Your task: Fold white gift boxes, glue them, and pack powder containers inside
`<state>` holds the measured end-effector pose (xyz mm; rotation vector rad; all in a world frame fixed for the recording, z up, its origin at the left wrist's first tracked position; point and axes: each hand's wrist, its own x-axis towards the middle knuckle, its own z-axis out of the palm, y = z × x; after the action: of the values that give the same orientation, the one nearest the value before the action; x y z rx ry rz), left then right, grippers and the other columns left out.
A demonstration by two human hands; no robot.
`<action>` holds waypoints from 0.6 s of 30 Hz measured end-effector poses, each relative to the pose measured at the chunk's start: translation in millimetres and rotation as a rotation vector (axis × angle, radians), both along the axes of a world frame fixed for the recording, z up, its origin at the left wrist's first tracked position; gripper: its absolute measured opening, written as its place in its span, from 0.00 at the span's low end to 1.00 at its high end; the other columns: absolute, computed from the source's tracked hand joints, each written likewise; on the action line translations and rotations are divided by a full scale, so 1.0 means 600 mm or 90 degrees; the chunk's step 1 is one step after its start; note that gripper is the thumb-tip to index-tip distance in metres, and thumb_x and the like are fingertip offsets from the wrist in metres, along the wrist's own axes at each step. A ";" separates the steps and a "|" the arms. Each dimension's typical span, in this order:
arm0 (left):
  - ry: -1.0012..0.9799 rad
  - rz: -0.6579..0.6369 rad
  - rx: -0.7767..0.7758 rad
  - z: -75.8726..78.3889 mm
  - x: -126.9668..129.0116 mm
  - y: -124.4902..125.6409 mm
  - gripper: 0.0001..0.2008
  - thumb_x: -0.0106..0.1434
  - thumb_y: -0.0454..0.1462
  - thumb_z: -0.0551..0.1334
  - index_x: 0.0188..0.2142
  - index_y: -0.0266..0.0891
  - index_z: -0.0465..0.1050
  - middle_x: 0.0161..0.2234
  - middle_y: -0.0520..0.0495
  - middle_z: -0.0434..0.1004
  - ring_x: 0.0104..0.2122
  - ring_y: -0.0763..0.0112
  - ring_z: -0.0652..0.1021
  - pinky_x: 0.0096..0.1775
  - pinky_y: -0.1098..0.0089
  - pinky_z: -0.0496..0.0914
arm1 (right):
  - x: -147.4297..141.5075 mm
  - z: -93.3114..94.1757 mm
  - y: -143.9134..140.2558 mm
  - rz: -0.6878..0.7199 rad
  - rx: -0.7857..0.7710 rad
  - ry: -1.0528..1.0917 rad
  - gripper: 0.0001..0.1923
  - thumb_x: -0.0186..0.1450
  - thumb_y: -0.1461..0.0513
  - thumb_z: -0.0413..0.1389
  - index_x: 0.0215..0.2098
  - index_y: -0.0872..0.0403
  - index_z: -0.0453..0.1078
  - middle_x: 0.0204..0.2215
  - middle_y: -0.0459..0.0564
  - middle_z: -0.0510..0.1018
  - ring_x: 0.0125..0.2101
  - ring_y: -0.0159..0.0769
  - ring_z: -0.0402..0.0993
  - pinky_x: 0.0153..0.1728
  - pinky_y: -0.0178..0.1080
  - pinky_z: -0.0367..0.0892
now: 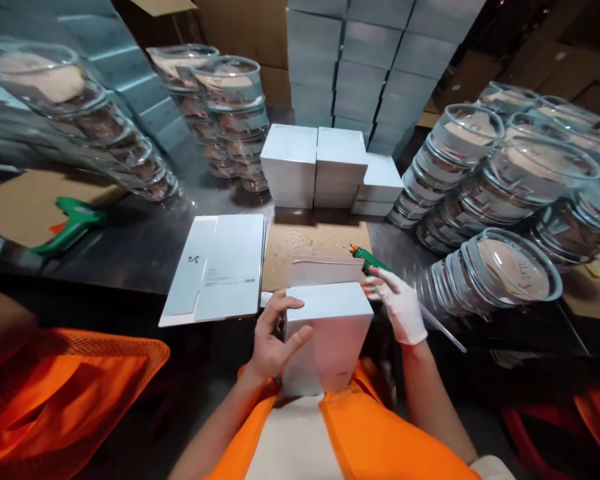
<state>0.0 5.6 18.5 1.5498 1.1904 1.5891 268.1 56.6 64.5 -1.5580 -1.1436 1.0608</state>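
Bare left hand [273,343] clamps the half-folded pale blue cardboard box [330,333] at the table's near edge, top flap unsealed. Gloved right hand [400,303] grips the green glue gun [367,257] beside it. Finished boxes [310,167] stack behind; flat blanks [217,267] remain.

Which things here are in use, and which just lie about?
In use: left hand, white-gloved right hand, pale cardboard box, green glue gun.
Lying about: flat unfolded box blanks, second green glue gun, stacked clear plastic lidded containers, finished white boxes.
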 end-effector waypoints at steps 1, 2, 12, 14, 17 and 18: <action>0.001 -0.014 0.000 -0.001 0.004 0.002 0.19 0.62 0.53 0.73 0.43 0.44 0.80 0.42 0.45 0.80 0.49 0.57 0.80 0.51 0.60 0.75 | -0.018 0.005 0.001 0.055 -0.014 0.076 0.29 0.56 0.42 0.70 0.46 0.54 0.81 0.40 0.54 0.87 0.39 0.45 0.84 0.42 0.46 0.80; -0.001 -0.021 0.000 -0.003 0.008 0.003 0.19 0.61 0.54 0.73 0.43 0.43 0.79 0.44 0.43 0.81 0.52 0.54 0.80 0.54 0.57 0.75 | -0.034 0.009 0.002 0.107 -0.034 0.151 0.30 0.54 0.45 0.72 0.47 0.54 0.81 0.41 0.54 0.87 0.40 0.45 0.84 0.44 0.46 0.80; -0.151 -0.059 -0.009 -0.018 -0.004 0.024 0.22 0.66 0.51 0.70 0.55 0.52 0.69 0.46 0.45 0.78 0.54 0.54 0.82 0.58 0.50 0.75 | -0.029 0.021 -0.020 0.451 0.211 0.032 0.34 0.61 0.34 0.65 0.50 0.49 0.83 0.60 0.58 0.81 0.61 0.53 0.78 0.63 0.56 0.70; -0.111 -0.072 -0.021 -0.020 -0.008 0.022 0.14 0.67 0.50 0.69 0.43 0.46 0.76 0.46 0.43 0.76 0.55 0.53 0.81 0.58 0.50 0.75 | -0.030 0.022 -0.025 0.454 0.251 -0.045 0.21 0.68 0.44 0.65 0.51 0.46 0.82 0.58 0.56 0.83 0.61 0.49 0.78 0.63 0.55 0.71; -0.098 -0.086 -0.021 -0.017 -0.011 0.019 0.11 0.67 0.48 0.70 0.38 0.43 0.80 0.46 0.42 0.77 0.54 0.54 0.81 0.59 0.51 0.74 | -0.039 0.013 -0.028 0.460 0.274 -0.054 0.13 0.75 0.52 0.59 0.51 0.45 0.82 0.56 0.54 0.83 0.63 0.46 0.77 0.64 0.53 0.71; -0.101 -0.093 -0.022 -0.014 -0.011 0.019 0.10 0.66 0.46 0.70 0.38 0.43 0.80 0.46 0.43 0.77 0.54 0.54 0.81 0.59 0.51 0.74 | -0.041 0.007 -0.030 0.458 0.269 -0.047 0.13 0.75 0.51 0.58 0.50 0.45 0.82 0.57 0.54 0.83 0.63 0.46 0.76 0.65 0.53 0.70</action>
<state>-6.8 16.9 10.2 1.4258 0.9914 1.5559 243.5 38.8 68.7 -0.8634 -1.9125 1.1066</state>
